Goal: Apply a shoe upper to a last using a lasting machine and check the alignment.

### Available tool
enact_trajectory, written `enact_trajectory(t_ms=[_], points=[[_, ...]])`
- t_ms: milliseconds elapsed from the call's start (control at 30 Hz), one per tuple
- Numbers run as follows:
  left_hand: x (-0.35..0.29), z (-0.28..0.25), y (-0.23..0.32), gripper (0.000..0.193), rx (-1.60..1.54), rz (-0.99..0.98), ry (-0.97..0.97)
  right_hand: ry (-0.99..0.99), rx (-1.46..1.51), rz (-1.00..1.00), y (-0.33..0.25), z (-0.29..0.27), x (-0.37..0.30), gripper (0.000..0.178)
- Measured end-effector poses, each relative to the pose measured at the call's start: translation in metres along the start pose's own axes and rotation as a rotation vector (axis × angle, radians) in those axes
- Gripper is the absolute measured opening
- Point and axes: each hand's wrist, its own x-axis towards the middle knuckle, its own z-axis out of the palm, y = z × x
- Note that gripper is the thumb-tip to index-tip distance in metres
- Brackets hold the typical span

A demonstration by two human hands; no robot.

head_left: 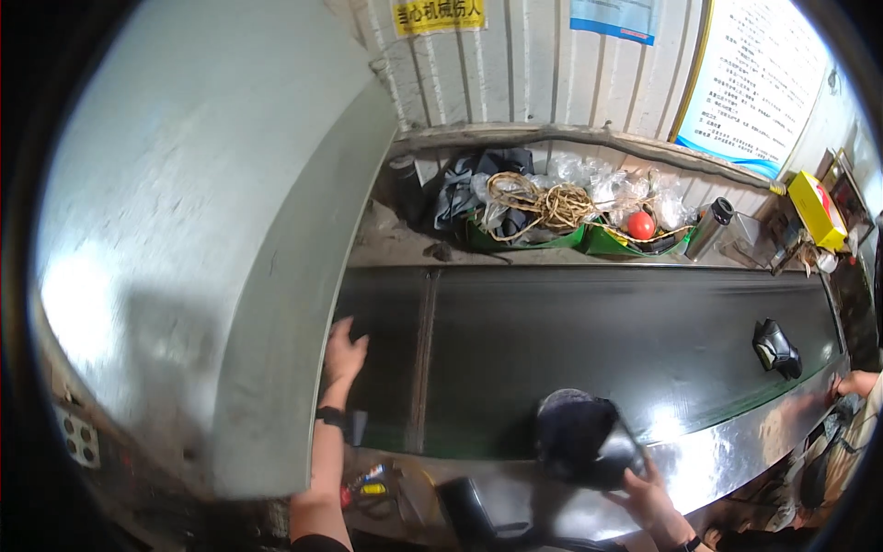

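Observation:
My left hand (pixel 345 354) reaches over the left end of the dark conveyor belt (pixel 589 340), close beside a large grey machine housing (pixel 285 276). Its fingers are apart, and nothing shows in them. At the front edge of the belt, my right hand (pixel 647 501) grips the lower right side of a black, rounded, hollow-looking thing (pixel 589 442) with a glossy flank. Blur and dark colour hide its exact kind. Farther right on the belt lies a small black shoe (pixel 777 350).
Behind the belt, a ledge holds green bins (pixel 533 241) with coiled rope (pixel 556 204), plastic bags and a red ball (pixel 641 224). A flask (pixel 710 228) and yellow box (pixel 817 210) stand rightward. On the near metal edge lie scissors (pixel 375 501). Another person's hand (pixel 857 383) is at far right.

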Motion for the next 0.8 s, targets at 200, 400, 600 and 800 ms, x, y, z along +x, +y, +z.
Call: enact_trajectory(t_ms=[200, 400, 600, 800], points=[[-0.093, -0.012, -0.17, 0.092, 0.339, -0.702, -0.251, 0.138, 0.148, -0.031, 0.011, -0.047, 0.006, 0.074], [-0.101, -0.02, -0.039, 0.108, 0.113, -0.812, -0.29, 0.11, 0.081, -0.099, 0.004, -0.093, -0.017, 0.08], [-0.146, -0.094, 0.113, 0.075, 0.26, 0.096, -0.198, -0.346, 0.25, -0.182, 0.0, -0.11, -0.033, 0.074], [-0.263, -0.1, 0.284, 0.054, -0.004, 0.711, -0.259, -0.295, 0.444, -0.152, 0.011, -0.178, -0.028, 0.065]])
